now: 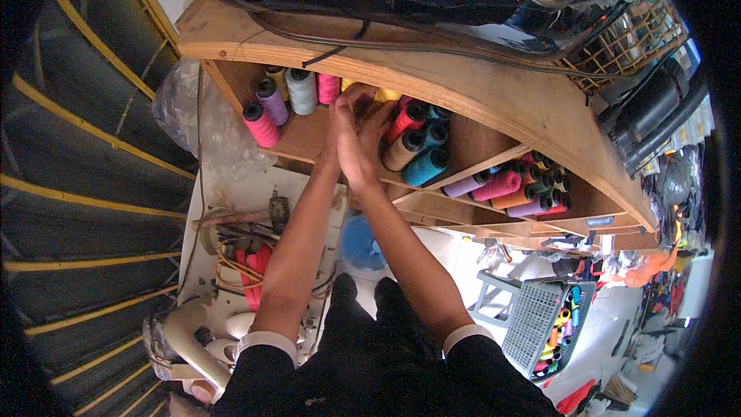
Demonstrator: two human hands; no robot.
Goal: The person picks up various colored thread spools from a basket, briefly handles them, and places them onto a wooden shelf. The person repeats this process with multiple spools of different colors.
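Both my hands reach into the upper compartment of a wooden shelf, close together among cones of sewing thread. My left hand [338, 125] and my right hand [356, 151] overlap, their fingers curled around a dark spot I cannot make out. Yellow thread [387, 95] shows just behind the fingers. Left of my hands stand a pink cone [329, 89], a pale grey cone [301, 93], a purple cone [272, 102] and a bright pink cone [261, 127]. To their right lean a red cone [406, 120], a beige cone [403, 151] and a teal cone [425, 167].
More coloured cones [502, 184] fill the neighbouring compartment. A black tank-like object [386, 0] rests on the shelf top [463, 77] beside a wire basket [633, 38]. Below are a cluttered white surface [224, 224], a blue round object [363, 243] and a grey crate [532, 320] of thread.
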